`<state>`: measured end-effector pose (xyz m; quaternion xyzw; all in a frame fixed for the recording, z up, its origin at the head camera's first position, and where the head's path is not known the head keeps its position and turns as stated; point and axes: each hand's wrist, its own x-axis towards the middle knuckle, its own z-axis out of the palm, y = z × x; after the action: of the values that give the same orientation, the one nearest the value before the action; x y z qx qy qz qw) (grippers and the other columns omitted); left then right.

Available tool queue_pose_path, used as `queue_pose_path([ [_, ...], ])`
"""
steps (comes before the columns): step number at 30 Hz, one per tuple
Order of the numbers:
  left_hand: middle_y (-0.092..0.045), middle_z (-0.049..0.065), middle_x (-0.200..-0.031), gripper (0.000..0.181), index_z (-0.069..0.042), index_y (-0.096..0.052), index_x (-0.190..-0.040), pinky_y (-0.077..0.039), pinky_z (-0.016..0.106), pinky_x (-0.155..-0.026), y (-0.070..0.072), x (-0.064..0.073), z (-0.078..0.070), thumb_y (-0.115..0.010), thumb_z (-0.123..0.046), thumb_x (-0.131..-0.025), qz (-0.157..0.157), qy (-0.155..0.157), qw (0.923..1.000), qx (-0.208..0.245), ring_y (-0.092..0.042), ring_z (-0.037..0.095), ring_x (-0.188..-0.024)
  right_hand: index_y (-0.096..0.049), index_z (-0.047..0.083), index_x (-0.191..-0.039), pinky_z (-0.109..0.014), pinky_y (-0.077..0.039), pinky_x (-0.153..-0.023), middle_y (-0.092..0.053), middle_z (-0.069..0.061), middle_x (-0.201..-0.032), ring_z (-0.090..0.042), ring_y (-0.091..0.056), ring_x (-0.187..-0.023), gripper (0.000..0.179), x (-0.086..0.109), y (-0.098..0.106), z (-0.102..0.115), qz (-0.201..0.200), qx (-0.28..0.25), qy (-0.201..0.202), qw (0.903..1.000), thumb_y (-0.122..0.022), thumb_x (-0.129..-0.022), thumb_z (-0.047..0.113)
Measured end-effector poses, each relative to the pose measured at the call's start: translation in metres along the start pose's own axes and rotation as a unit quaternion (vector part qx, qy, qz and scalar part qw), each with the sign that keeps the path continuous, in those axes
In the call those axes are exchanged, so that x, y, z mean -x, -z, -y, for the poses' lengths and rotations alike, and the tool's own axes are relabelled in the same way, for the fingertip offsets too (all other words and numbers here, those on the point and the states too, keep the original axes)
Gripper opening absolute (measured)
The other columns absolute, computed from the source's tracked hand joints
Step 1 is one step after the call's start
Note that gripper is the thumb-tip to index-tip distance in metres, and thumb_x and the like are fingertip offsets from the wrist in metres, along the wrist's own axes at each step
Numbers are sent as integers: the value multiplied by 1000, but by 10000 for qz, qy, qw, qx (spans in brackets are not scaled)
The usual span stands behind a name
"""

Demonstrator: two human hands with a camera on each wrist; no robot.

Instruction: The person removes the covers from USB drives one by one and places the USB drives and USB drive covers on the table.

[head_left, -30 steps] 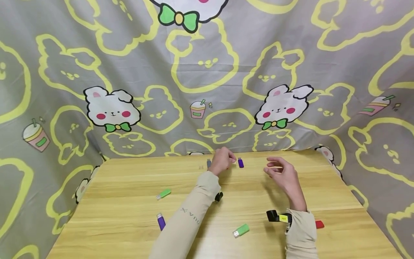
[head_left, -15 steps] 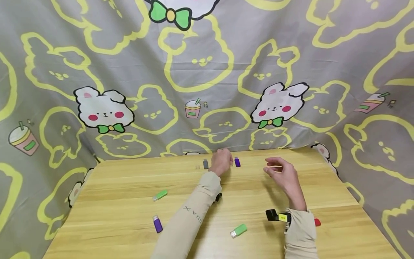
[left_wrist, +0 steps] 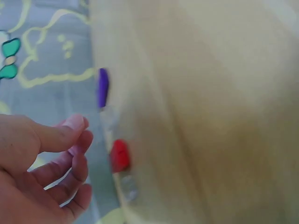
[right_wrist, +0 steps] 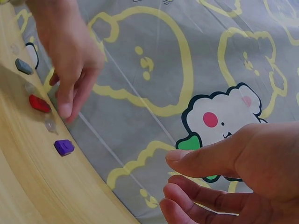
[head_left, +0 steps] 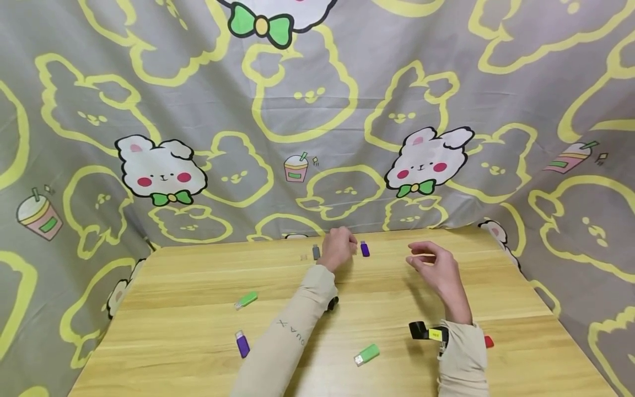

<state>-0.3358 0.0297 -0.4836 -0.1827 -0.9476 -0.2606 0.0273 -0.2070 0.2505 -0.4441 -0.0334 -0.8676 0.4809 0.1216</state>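
My left hand [head_left: 338,248] hovers over a row of USB sticks at the table's back edge. Its thumb and index fingertips come together, and nothing shows between them in the left wrist view. Below it lie a red USB stick [left_wrist: 120,156] and a clear cap [left_wrist: 110,117]; the hand hides the red one in the head view. A purple USB stick [head_left: 365,248] sits just right of that hand, a grey USB stick [head_left: 316,252] to its left. Off to the right, my right hand [head_left: 436,268] is held above the table, fingers loosely bent and holding nothing.
Nearer on the wooden table [head_left: 188,281] lie two green USB sticks [head_left: 246,300], another purple USB stick [head_left: 242,344] and a red piece [head_left: 489,342] partly behind the right sleeve. Another clear cap [head_left: 303,257] lies left of the grey stick. A patterned curtain [head_left: 347,110] hangs behind.
The head view has shifted slightly. My left fingertips have drawn back a little from a small clear piece beside the purple USB stick. My right hand keeps its place.
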Motion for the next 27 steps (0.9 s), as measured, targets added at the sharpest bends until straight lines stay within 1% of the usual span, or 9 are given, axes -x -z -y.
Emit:
queue_pose_path([
  [1,-78,2,-100,12,-11,-83,-97,-61,32,-76,4,1,2,-72,-7,-96,-52,-9,9998,215,-73,22,-92,-70,-1,-121,-13,-50,-75,-69,-24,-120,-41,-67,-107,27,0,0,1,-7,1,6,10000,-73,-95,7],
  [3,-78,5,-102,13,-8,-82,-101,-61,33,-79,13,5,5,-71,-5,-96,-170,-80,9986,485,-73,23,-95,-70,-1,-121,-13,-50,-75,-69,-24,-120,-41,-67,-107,27,-1,-1,3,-14,10,36,10000,-73,-95,6],
  [7,-77,8,-103,15,-3,-80,-108,-59,31,-80,30,17,16,-69,-3,-97,-274,-148,9965,778,-71,21,-95,-70,-2,-120,-13,-50,-75,-70,-24,-119,-40,-67,-106,27,-1,-3,5,-12,35,106,9999,-73,-95,7],
  [12,-76,8,-98,14,-2,-79,-108,-56,29,-70,45,41,29,-69,-5,-98,-604,-217,9931,977,-68,20,-85,-70,-2,-119,-12,-49,-75,-70,-24,-117,-40,-68,-105,26,-1,-5,5,-5,102,219,9997,-73,-94,6],
  [14,-76,8,-95,13,-2,-79,-107,-55,29,-70,49,53,32,-70,-6,-98,-778,-244,9910,1059,-68,19,-82,-70,-3,-119,-12,-49,-74,-70,-25,-117,-41,-68,-104,27,-1,-7,5,19,124,261,9996,-73,-94,6],
  [16,-76,8,-93,13,-1,-78,-107,-56,31,-71,51,65,34,-70,-6,-97,-944,-266,9878,1213,-68,20,-81,-70,-3,-119,-13,-49,-74,-70,-25,-116,-40,-68,-104,27,0,-7,5,42,156,280,9995,-73,-95,6],
  [20,-76,10,-96,16,0,-77,-110,-56,34,-74,59,85,38,-70,-4,-97,-1229,-137,9796,1586,-69,23,-85,-70,-2,-120,-16,-50,-76,-70,-24,-118,-39,-67,-105,27,0,-8,6,137,182,263,9994,-73,-96,9],
  [24,-76,10,-101,17,-1,-77,-112,-57,34,-74,67,97,47,-68,-3,-98,-1571,28,9700,1857,-70,25,-89,-70,-1,-120,-24,-52,-78,-70,-24,-118,-39,-67,-106,27,0,-12,8,227,207,219,9993,-73,-96,11],
  [27,-76,10,-100,17,-1,-77,-112,-59,38,-76,70,105,51,-67,-2,-99,-1803,129,9616,2066,-71,25,-89,-70,-1,-121,-30,-54,-81,-69,-23,-119,-40,-67,-106,27,0,-14,10,318,222,208,9990,-72,-97,10],
])
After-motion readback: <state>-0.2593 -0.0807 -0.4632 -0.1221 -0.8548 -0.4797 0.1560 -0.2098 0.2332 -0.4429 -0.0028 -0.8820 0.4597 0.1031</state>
